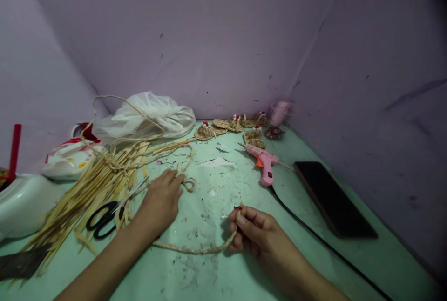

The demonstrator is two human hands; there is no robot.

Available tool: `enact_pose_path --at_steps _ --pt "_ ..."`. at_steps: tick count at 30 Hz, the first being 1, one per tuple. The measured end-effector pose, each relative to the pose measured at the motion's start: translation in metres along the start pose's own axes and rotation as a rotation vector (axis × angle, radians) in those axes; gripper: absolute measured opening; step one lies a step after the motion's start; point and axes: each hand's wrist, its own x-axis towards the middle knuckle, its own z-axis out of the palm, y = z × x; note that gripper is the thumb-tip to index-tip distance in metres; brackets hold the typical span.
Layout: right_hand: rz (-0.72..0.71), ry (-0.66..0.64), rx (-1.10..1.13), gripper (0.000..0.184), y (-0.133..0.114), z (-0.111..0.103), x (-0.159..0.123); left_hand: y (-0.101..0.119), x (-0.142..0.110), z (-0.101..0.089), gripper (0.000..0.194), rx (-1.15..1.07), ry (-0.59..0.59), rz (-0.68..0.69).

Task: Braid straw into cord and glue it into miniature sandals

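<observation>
My right hand (256, 233) pinches one end of a braided straw-coloured cord (195, 250) between thumb and fingers. A small dark red bit (238, 208) shows at that end, held upright. From there the cord sags across the table and passes under my left forearm. My left hand (162, 196) lies palm down, fingers stretched forward, their tips at a small cord loop (189, 184); its palm is hidden. Black-handled scissors (106, 218) lie left of that hand, on a bundle of dry straw strips (84, 194).
A pink glue gun (267, 163) with a black cable lies right of centre, beside a dark phone (335, 198). Small woven straw hats (206, 130) line the back, near a clear container (275, 129). A white plastic bag (150, 115) and white vessel (31, 203) stand left.
</observation>
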Motion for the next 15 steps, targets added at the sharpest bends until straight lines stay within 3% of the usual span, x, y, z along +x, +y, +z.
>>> enact_pose_path --at_steps 3,5,8,10,13,15 --pt "-0.007 -0.006 -0.013 0.025 0.0 -0.001 0.0 -0.02 0.006 -0.007 0.032 0.21 0.081 -0.138" --pt "-0.01 -0.007 -0.01 0.023 -0.001 -0.001 0.0 -0.019 0.006 -0.016 0.034 0.267 0.201 -0.194" --pt "-0.003 -0.008 -0.009 0.023 -0.002 -0.002 0.0 -0.002 0.002 -0.026 0.039 0.202 0.405 -0.144" --pt "-0.006 -0.011 -0.009 0.022 -0.002 -0.003 0.0 0.015 -0.003 -0.03 0.035 0.05 0.472 -0.01" --pt "-0.012 -0.025 -0.003 0.02 0.0 -0.005 0.0 0.042 -0.011 -0.037 0.024 -0.318 0.367 0.132" --pt "-0.011 -0.032 0.003 0.02 0.001 -0.006 0.0 0.06 -0.016 -0.042 0.02 -0.521 0.116 0.041"
